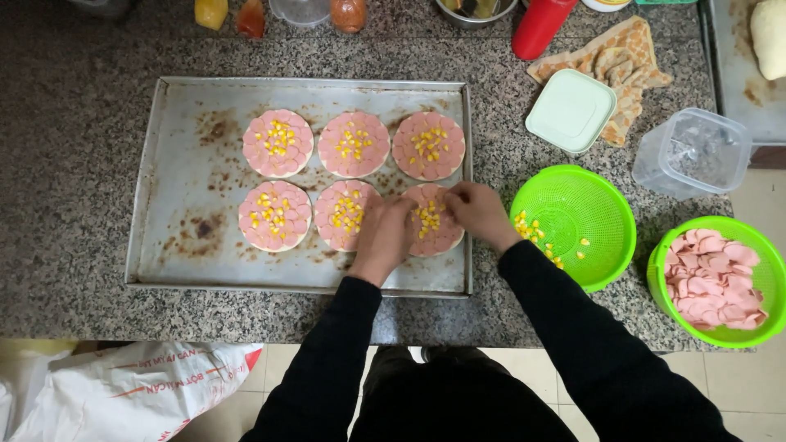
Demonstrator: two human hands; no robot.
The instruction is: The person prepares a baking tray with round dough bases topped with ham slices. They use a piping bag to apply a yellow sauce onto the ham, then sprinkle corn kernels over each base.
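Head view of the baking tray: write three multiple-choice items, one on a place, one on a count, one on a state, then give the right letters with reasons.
1. Where are both hands?
A. over the bottom-right round on the baking tray
B. in the bowl of pink slices
C. on the pale green lid

2. How many topped rounds lie on the tray?
A. four
B. six
C. nine

3. What state is the green colander in?
A. heaped full of corn
B. turned upside down
C. nearly empty, a few corn kernels left

Answers:
1 A: left and right hands meet at the round by the tray's lower right edge.
2 B: two rows of three show.
3 C: only scattered kernels sit on its left side and bottom.
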